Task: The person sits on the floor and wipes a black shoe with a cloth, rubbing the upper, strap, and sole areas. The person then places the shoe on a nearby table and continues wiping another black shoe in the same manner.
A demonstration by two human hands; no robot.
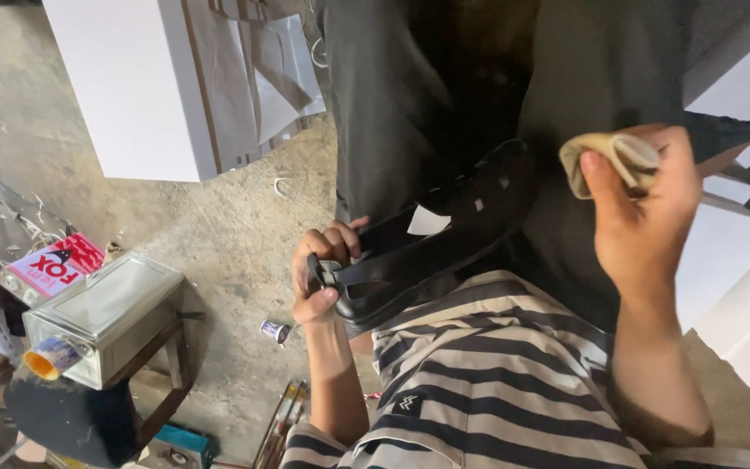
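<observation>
Black sandal point(431, 247) clamped in left hand point(321, 278); right hand point(644, 213) fingers pinch tan cloth point(605, 156); concrete floor point(236, 226).

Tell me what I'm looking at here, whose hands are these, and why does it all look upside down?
The camera sits on a person's head and looks down, so you see their own two hands and their striped shirt. The left hand grips a black sandal by its strap. The right hand pinches a folded tan cloth. Below is a rough concrete floor. At the left, a metal can rests on a small stool, and white boards stand behind.
</observation>
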